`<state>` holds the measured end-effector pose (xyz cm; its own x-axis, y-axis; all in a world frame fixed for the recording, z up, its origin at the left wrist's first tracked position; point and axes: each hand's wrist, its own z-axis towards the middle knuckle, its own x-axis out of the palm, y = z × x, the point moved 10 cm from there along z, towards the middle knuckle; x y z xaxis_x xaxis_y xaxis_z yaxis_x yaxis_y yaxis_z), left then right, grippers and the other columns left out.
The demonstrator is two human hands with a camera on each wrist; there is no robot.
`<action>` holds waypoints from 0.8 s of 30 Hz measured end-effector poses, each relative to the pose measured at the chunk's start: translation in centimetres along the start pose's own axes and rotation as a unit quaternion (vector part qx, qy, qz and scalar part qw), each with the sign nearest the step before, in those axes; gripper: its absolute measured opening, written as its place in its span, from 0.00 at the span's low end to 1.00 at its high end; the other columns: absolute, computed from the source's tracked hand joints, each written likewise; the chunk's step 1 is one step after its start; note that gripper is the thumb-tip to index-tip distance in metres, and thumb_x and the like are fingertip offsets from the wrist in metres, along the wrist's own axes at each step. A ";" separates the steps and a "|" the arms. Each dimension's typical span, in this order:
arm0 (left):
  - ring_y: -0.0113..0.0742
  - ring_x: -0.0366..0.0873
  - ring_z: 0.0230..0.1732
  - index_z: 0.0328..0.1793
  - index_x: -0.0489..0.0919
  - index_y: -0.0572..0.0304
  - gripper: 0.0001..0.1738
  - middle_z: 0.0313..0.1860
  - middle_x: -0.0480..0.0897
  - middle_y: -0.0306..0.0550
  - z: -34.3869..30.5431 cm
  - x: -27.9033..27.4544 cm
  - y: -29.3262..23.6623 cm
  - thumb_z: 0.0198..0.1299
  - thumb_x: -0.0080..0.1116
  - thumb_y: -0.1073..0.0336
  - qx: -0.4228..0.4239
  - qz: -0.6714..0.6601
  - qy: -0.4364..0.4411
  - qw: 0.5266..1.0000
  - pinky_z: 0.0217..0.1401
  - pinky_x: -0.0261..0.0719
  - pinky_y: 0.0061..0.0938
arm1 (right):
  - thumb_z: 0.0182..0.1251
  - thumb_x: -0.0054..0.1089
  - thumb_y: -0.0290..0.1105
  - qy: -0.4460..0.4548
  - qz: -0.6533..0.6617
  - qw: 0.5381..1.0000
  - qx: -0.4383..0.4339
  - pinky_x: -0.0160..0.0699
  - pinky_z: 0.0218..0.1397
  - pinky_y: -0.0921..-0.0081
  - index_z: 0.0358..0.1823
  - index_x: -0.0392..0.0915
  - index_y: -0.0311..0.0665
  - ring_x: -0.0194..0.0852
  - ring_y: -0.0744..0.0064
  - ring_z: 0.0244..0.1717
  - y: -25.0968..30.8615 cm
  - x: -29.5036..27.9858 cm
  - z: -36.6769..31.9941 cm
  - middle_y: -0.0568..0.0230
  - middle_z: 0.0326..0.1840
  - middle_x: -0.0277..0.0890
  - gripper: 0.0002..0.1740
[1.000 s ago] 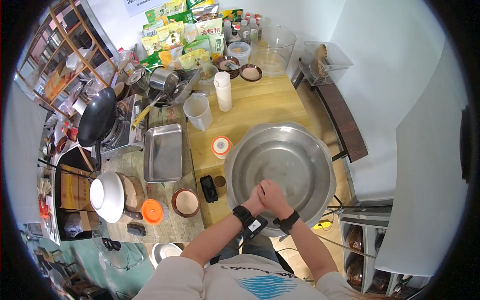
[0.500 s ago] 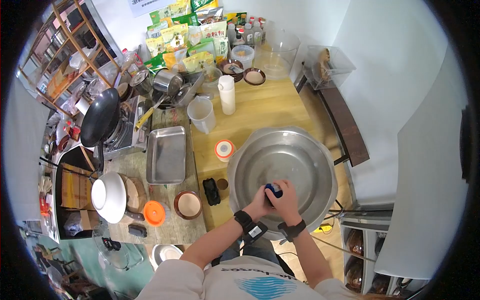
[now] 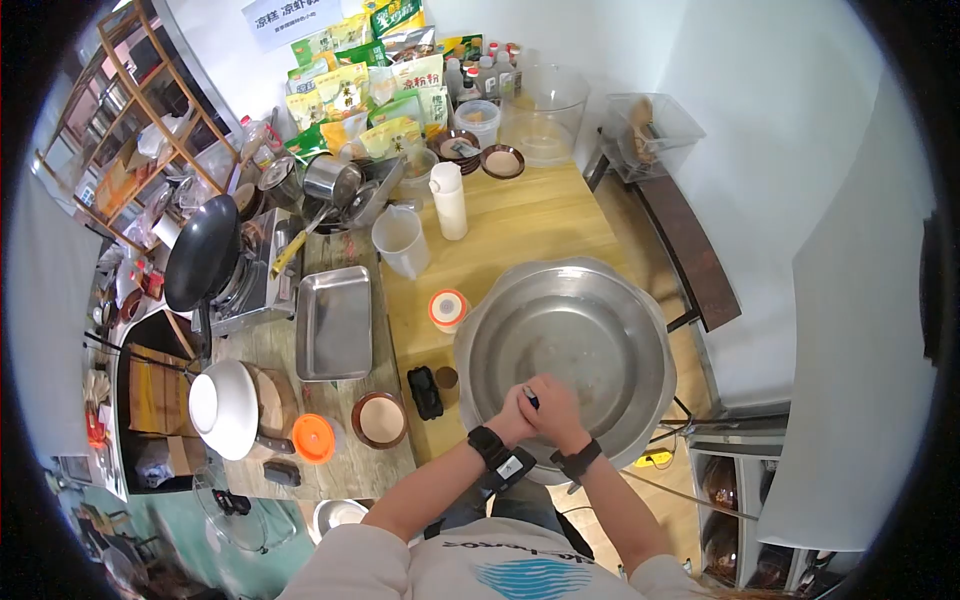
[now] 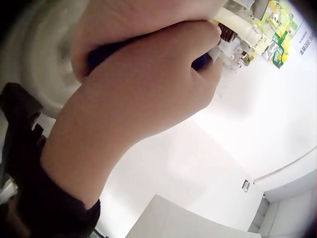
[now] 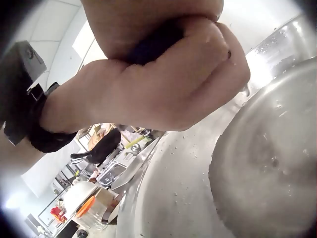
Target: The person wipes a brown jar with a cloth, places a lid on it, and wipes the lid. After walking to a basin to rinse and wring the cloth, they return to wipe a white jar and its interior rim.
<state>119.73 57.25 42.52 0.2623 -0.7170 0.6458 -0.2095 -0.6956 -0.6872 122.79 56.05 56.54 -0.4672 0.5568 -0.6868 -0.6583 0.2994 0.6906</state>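
Note:
Over the near part of a wide metal basin (image 3: 648, 315), the left hand (image 3: 508, 420) and right hand (image 3: 556, 412) are clasped together around a small dark blue object (image 3: 531, 398). The left wrist view shows the right hand (image 4: 143, 91) against the left hand (image 4: 148, 20), with the dark blue object (image 4: 106, 52) between them. Curled fingers of the left hand (image 5: 173, 89) also grip it in the right wrist view, below the right hand (image 5: 143, 17). Most of the dark blue object (image 5: 156, 44) is hidden by the palms. Droplets dot the basin's inner wall (image 5: 173, 183).
Left of the basin are an orange-rimmed jar (image 3: 447, 311), a black case (image 3: 425, 393), a brown bowl (image 3: 380, 420) and a metal tray (image 3: 334, 325). Behind stand a white bottle (image 3: 449, 203) and a clear jug (image 3: 401, 242). A wok (image 3: 203, 250) sits at far left.
The hands turned so the blue object showed between them, then closed over it again, leaving only a small part visible. The head view has shifted slightly.

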 end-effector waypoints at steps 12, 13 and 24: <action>0.42 0.72 0.49 0.48 0.72 0.50 0.20 0.49 0.75 0.44 2.2 -2.5 7.6 0.61 0.37 0.48 -0.134 -0.298 -0.124 0.937 0.54 0.68 0.41 | 0.60 0.46 0.29 -0.023 0.067 0.995 0.075 0.65 0.35 0.55 0.30 0.65 0.32 0.66 0.42 0.33 -2.9 1.1 -1.1 0.45 0.29 0.68 0.06; 0.41 0.72 0.50 0.49 0.72 0.49 0.20 0.49 0.74 0.43 1.8 -1.6 7.0 0.60 0.37 0.48 -0.136 -0.289 -0.123 0.940 0.53 0.68 0.41 | 0.60 0.46 0.29 -0.023 0.066 0.995 0.077 0.65 0.35 0.55 0.30 0.65 0.32 0.66 0.42 0.33 -3.2 1.3 -1.3 0.45 0.29 0.68 0.06; 0.40 0.69 0.53 0.53 0.68 0.47 0.21 0.51 0.72 0.41 -0.6 1.1 4.1 0.61 0.37 0.48 -0.211 -0.225 -0.136 0.941 0.52 0.70 0.44 | 0.57 0.56 0.39 -0.060 0.015 0.993 0.096 0.66 0.47 0.62 0.38 0.74 0.38 0.68 0.52 0.42 -4.7 -1.2 -2.2 0.54 0.39 0.72 0.13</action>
<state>118.58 53.60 40.59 0.6337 -0.3471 0.6914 -0.3596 -0.9234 -0.1340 125.16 52.28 53.64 -0.4043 0.6524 -0.6410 -0.5142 0.4175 0.7492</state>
